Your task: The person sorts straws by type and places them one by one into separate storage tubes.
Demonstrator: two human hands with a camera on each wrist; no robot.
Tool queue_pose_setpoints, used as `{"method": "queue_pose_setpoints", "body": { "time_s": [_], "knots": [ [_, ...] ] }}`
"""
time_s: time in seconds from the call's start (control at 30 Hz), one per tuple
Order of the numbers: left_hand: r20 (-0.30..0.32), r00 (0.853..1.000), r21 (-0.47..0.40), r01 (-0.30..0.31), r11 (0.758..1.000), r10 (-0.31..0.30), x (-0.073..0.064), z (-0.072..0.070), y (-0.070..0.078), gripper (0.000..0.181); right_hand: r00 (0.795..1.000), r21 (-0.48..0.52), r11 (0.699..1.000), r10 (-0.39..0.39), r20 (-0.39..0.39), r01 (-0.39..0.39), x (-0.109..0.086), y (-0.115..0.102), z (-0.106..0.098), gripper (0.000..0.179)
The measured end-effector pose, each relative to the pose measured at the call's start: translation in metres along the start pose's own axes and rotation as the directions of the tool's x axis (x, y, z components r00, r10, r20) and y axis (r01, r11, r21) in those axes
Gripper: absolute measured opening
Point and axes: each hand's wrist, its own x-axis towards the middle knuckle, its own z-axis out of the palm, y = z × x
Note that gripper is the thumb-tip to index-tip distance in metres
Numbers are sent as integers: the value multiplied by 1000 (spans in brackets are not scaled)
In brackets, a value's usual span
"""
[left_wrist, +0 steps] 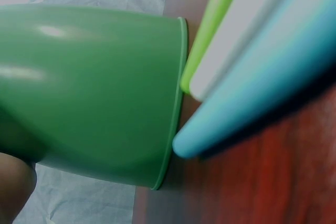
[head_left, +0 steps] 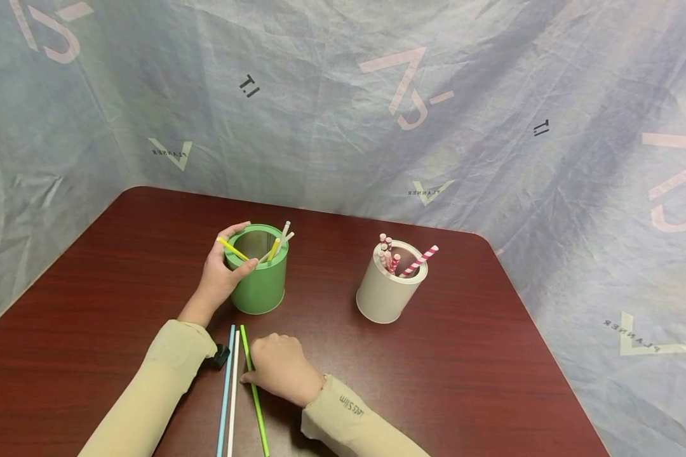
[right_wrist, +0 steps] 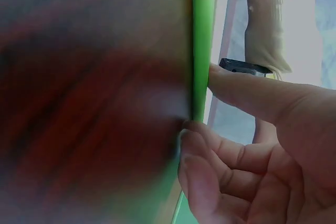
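Note:
My left hand (head_left: 216,279) holds a green can (head_left: 260,289) by its upper left side, thumb at the front of the rim and fingers round the back. Yellow and white straws (head_left: 284,233) lean in that can. Lower down, my right hand (head_left: 282,368) pinches a bright green straw (right_wrist: 201,40) between thumb and curled fingers. This straw lies lengthwise beside a white straw (head_left: 234,400) and a light blue straw (head_left: 225,393). In the left wrist view, the ends of all three straws overlap the can's base.
A cream can (head_left: 385,295) with several pink-and-white striped straws (head_left: 420,260) stands to the right on the dark red table (head_left: 463,381). A printed grey cloth (head_left: 320,127) hangs behind and along both sides. A dark wrist device (head_left: 218,357) shows under my left sleeve.

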Motion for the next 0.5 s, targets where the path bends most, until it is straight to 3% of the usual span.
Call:
{"method": "queue_pose_setpoints", "body": {
  "time_s": [0.5],
  "knots": [
    [2, 1000, 3, 6, 1000, -6, 0, 0, 1, 69, 999, 155, 988, 7, 32, -12, 1, 6, 0, 40]
  ]
}}
